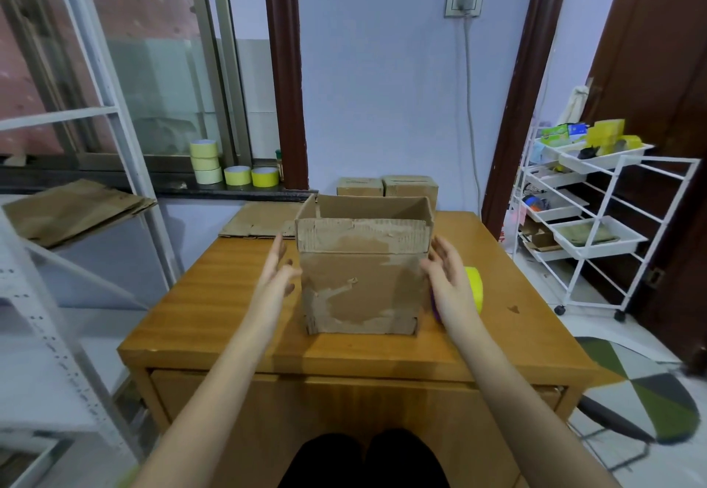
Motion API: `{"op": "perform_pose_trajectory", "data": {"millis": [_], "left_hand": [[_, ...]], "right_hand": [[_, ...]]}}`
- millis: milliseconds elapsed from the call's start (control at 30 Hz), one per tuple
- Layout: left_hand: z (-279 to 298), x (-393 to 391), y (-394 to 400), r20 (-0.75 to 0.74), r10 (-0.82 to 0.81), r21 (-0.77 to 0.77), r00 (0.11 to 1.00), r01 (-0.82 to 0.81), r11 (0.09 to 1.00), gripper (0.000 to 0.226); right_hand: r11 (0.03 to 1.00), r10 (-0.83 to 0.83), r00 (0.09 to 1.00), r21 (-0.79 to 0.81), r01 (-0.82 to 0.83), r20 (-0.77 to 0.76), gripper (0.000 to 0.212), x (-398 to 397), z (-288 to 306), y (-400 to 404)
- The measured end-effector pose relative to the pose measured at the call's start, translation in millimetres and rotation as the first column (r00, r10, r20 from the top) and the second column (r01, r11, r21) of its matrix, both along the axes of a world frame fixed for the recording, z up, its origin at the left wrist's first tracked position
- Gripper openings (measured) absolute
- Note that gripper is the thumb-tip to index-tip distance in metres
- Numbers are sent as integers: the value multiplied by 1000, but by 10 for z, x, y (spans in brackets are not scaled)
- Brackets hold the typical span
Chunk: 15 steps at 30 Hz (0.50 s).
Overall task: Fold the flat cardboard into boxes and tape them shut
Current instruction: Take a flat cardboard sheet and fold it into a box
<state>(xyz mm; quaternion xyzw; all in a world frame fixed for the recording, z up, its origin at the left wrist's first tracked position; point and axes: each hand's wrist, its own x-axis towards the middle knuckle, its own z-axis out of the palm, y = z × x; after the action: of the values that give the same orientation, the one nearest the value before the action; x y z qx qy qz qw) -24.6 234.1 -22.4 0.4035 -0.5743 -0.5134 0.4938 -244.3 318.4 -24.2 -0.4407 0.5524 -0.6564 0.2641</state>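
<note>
I've got an upright cardboard box (363, 277) mid-table on the wooden table (229, 319), top still unsealed, near flap standing; left hand (277, 269) and right hand (449, 281) sit either side of it, fingers straight, released, holding nothing, and I can't tell if they touch the walls. My read: box is formed, we're at the flap-closing step. Next move calls for folding the top flaps flat, then fetching the yellow tape roll (474, 288) just behind my right hand to seal the seam.
</note>
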Motion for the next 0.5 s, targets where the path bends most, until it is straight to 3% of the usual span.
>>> {"op": "perform_pose_trajectory", "data": {"millis": [100, 233, 333, 500], "left_hand": [[320, -43, -10, -50, 77, 10, 996, -76, 997, 54], [580, -145, -50, 47, 90, 20, 995, -91, 996, 55], [642, -207, -23, 96, 70, -29, 993, -68, 997, 52], [650, -249, 3, 112, 43, 9, 993, -45, 999, 49]], "right_hand": [[997, -56, 998, -45, 55, -19, 51, 48, 335, -46], [996, -85, 994, 25, 87, -67, 49, 112, 588, -162], [995, -59, 995, 71, 65, -78, 45, 132, 599, -211], [994, 29, 998, 104, -23, -49, 56, 91, 537, -186]]}}
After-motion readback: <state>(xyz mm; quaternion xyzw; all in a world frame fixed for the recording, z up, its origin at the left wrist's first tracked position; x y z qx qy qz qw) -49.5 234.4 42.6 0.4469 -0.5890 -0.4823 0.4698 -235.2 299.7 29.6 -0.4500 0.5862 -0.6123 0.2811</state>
